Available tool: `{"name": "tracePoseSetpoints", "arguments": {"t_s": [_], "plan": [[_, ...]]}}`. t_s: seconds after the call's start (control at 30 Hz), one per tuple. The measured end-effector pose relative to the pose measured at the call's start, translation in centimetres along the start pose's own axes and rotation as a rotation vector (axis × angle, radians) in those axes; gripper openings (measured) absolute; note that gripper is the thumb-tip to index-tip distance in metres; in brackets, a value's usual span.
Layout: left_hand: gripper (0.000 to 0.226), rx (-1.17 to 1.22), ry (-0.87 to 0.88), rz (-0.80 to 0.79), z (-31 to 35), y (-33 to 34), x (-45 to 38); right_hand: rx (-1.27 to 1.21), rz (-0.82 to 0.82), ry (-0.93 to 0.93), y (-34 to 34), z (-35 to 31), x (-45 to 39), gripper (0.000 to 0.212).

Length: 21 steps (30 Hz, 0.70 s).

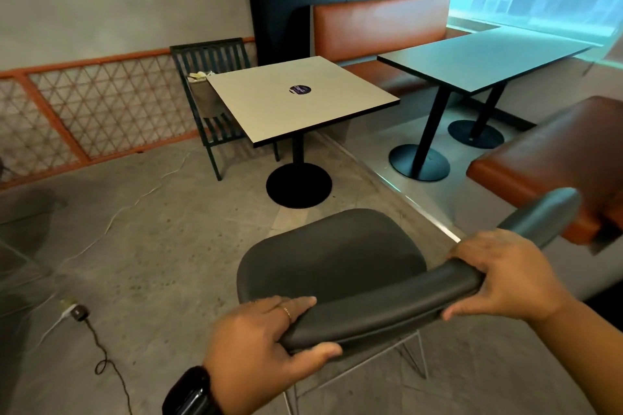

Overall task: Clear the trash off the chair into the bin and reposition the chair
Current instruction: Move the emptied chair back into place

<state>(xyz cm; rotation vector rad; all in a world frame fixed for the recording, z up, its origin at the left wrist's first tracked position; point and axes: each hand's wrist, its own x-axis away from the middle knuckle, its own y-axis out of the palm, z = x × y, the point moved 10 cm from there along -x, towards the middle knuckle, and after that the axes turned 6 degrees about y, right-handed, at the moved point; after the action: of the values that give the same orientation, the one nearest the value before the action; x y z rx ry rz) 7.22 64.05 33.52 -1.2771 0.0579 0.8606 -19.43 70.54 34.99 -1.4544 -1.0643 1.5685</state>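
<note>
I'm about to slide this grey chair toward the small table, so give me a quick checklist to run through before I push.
1. Grip: left hand and right hand both hold the grey chair's backrest: ok.
2. Seat free of trash: ok.
3. Floor path to the white table: bare concrete, though the table's round base sits ahead: ok.
4. Cable and plug on the floor: left of the chair, off the path: ok.
5. Chair legs: mostly hidden under the seat: cannot tell.
6. Trash on the slatted chair behind the table: still there: not ok.
</note>
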Motion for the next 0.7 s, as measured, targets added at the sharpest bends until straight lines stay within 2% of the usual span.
{"name": "tracePoseSetpoints", "arguments": {"t_s": [0.33,0.53,0.7], "plan": [[0.071,-0.025,-0.103,-0.011,-5.9,2.7,-8.4,0.041,0.079,0.026,3.2,6.2,-7.9,0.078],[0.069,-0.121,-0.139,0.07,-9.5,5.4,-15.3,0.035,0.097,0.002,5.9,12.5,-14.1,0.08],[0.076,-0.131,-0.195,0.068,-12.6,7.9,-21.2,0.047,0.113,-0.014,8.5,17.6,-19.5,0.08]]}}
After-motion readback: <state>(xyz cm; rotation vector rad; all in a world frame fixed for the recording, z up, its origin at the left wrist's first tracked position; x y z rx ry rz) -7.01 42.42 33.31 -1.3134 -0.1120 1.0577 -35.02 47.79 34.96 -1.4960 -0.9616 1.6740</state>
